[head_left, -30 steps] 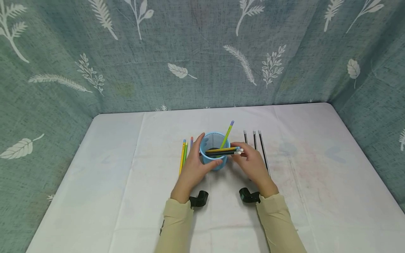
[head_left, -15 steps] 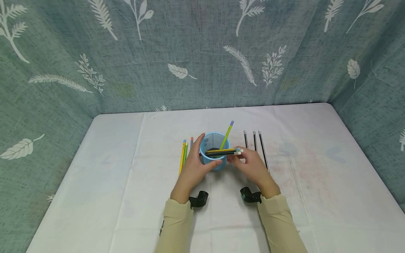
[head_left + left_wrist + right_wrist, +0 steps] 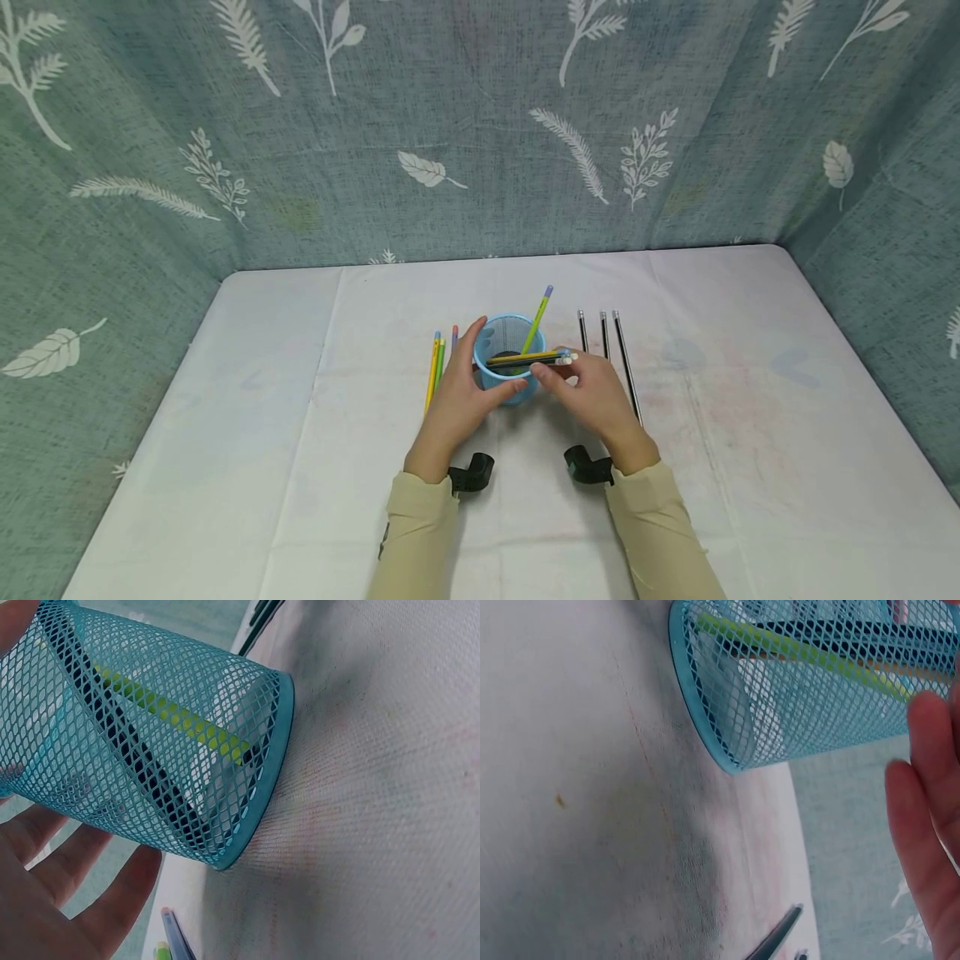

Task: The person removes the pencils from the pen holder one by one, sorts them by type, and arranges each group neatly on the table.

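1. A blue mesh cup (image 3: 504,332) is gripped by the left hand (image 3: 461,396), with the thumb laid across the near side and the fingers spread round the left side.
2. The cup is placed near the middle of the white tablecloth (image 3: 300,483), between the two hands; its mouth is turned upward.
3. The right hand (image 3: 596,396) is held at the right side of the cup, with its thumb set at the rim, just beside the pencil ends. Whether the rim or the pencils are pinched there cannot be told.
4. Inside the cup, a lime-green pencil (image 3: 535,327) is leaned toward the far right, its purple end raised above the rim.
5. A yellow pencil (image 3: 523,357) and dark pencils (image 3: 522,362) are also held in the cup, slanted low across the mouth, their ends carried over the right rim.
6. To the left of the cup, a yellow blue-ended pencil (image 3: 432,371), a green pencil (image 3: 439,360) and a red-tipped pencil (image 3: 454,335) are laid side by side, partly hidden by the left hand.
7. To the right, three black pencils (image 3: 628,367) are laid on the cloth, partly covered by the right hand.
8. The table is backed by a grey-green curtain (image 3: 480,200), printed with white leaves.
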`<state>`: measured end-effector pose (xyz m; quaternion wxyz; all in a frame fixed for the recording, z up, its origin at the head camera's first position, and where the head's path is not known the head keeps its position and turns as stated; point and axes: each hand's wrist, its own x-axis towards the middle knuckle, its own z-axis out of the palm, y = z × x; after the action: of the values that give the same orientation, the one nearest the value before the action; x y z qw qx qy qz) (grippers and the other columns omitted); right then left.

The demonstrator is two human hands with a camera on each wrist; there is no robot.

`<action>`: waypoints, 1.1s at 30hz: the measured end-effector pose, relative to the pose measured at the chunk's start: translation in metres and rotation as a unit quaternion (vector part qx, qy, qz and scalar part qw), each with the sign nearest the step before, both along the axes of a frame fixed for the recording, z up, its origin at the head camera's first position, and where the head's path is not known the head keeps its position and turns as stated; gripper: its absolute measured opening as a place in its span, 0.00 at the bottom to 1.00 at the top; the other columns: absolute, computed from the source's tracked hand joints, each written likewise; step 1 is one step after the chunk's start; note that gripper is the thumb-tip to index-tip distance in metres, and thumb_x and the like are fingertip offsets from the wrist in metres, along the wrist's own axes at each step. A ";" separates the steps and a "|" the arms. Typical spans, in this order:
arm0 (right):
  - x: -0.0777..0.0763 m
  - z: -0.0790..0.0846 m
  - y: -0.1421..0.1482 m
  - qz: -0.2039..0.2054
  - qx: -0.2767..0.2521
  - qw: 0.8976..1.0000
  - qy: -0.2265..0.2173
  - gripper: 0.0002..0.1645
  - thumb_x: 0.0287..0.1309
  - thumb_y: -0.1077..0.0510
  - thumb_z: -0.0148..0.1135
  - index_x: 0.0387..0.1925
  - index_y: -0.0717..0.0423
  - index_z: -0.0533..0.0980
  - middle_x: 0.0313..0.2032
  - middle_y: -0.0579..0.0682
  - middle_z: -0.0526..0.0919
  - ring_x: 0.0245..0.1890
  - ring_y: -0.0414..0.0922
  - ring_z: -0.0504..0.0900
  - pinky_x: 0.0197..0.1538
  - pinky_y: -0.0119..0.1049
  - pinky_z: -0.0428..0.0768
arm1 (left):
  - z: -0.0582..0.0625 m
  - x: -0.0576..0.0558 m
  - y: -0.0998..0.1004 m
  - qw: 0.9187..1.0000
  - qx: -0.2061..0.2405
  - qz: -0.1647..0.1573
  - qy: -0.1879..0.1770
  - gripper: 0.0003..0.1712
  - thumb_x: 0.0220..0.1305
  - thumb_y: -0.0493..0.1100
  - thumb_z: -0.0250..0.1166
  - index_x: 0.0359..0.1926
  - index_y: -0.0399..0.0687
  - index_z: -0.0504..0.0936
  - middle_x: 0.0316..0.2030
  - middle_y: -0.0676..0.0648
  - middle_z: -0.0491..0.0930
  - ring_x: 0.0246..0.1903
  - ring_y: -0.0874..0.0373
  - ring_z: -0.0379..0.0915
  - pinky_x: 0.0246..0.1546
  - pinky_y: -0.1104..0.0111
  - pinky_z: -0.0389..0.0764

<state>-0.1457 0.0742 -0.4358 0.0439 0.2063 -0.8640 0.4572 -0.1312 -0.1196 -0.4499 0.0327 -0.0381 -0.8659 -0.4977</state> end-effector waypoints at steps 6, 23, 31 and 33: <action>0.002 0.000 -0.003 -0.053 -0.003 0.998 0.030 0.17 0.56 0.43 0.55 0.34 0.51 0.79 0.29 0.44 0.81 0.27 0.38 0.76 0.28 0.34 0.72 | 0.000 0.000 0.000 1.000 -0.001 -0.001 0.004 0.55 0.38 0.70 0.65 0.66 0.74 0.46 0.60 0.55 0.58 0.56 0.56 0.60 0.50 0.56 0.68; 0.000 0.000 -0.006 -0.092 -0.058 0.993 0.053 0.15 0.59 0.47 0.54 0.32 0.55 0.75 0.21 0.43 0.77 0.21 0.37 0.75 0.24 0.31 0.74 | 0.002 0.000 0.001 1.000 -0.017 0.006 -0.003 0.54 0.37 0.71 0.65 0.65 0.77 0.46 0.60 0.56 0.58 0.56 0.58 0.60 0.50 0.58 0.69; -0.002 -0.003 -0.008 -0.092 -0.075 0.991 0.058 0.14 0.58 0.48 0.54 0.32 0.54 0.76 0.21 0.42 0.77 0.21 0.36 0.75 0.24 0.31 0.75 | 0.001 0.000 0.001 1.000 -0.020 0.005 -0.002 0.54 0.37 0.72 0.64 0.65 0.77 0.46 0.60 0.56 0.58 0.56 0.58 0.59 0.50 0.59 0.69; -0.002 -0.004 -0.009 -0.090 -0.075 0.992 0.054 0.14 0.58 0.47 0.55 0.30 0.54 0.76 0.20 0.41 0.76 0.21 0.36 0.74 0.25 0.31 0.75 | 0.001 0.000 0.000 1.000 -0.021 0.005 0.000 0.54 0.37 0.72 0.64 0.65 0.76 0.46 0.61 0.56 0.58 0.56 0.58 0.59 0.50 0.59 0.69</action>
<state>-0.1479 0.0657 -0.4395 0.1470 0.1479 -0.8388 0.5029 -0.1317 -0.1193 -0.4491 0.0342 -0.0343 -0.8763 -0.4793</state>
